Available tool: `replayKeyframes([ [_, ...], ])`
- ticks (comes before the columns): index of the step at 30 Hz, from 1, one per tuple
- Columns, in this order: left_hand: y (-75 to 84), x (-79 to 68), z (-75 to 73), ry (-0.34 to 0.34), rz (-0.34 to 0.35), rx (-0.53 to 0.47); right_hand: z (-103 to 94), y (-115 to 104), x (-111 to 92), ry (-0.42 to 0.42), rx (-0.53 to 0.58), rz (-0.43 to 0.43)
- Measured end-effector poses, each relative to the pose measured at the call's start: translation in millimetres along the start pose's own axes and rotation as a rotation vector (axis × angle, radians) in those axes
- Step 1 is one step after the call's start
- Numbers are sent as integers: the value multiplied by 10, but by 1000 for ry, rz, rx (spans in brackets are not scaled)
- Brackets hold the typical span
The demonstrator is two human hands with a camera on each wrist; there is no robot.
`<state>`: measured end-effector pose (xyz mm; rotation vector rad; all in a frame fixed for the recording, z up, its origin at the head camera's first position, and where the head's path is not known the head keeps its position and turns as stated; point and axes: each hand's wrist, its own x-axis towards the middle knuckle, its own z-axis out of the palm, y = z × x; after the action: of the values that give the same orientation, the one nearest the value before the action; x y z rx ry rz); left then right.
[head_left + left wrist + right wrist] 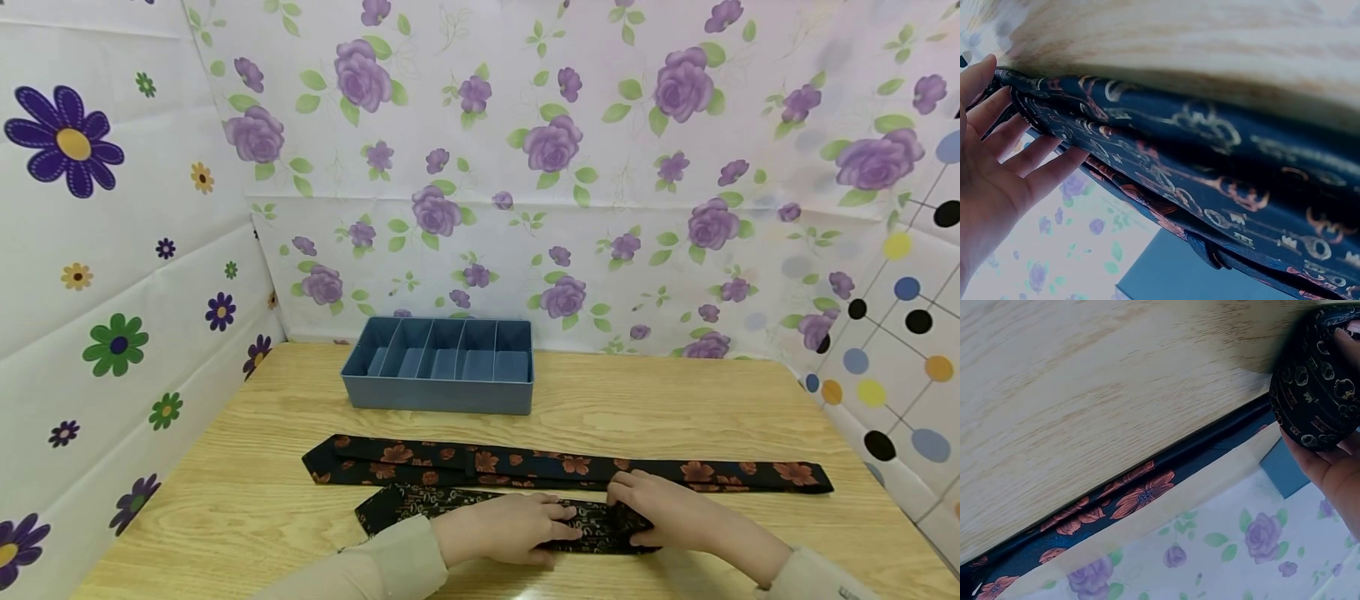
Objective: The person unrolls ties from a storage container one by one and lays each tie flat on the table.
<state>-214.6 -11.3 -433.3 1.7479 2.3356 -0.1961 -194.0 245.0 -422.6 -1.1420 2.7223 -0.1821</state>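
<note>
A black necktie with a gold key pattern (450,497) lies folded lengthwise near the front of the table. My right hand (667,510) grips its right end, which bends over into a rounded fold between thumb and fingers in the right wrist view. With fingers spread and nearly straight, my left hand (517,527) rests on the same tie just left of that fold. Behind it, a second black necktie with orange flowers (573,465) stretches across the table, folded in half with its pointed tip at the left.
A blue-grey box (438,392) with several compartments stands at the back of the wooden table (675,400). Flowered sheeting (480,167) hangs behind the table, and more patterned sheets close in both sides.
</note>
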Motion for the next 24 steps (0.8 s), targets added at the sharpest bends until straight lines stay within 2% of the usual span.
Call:
replayKeyframes([
  [12, -19, 6, 10, 7, 9, 12, 26, 59, -85, 2, -8, -9],
  [18, -19, 5, -1, 7, 3, -4, 25, 64, -106, -13, -16, 14],
  [24, -14, -4, -7, 11, 3, -6, 29, 90, -128, 8, -32, -26],
])
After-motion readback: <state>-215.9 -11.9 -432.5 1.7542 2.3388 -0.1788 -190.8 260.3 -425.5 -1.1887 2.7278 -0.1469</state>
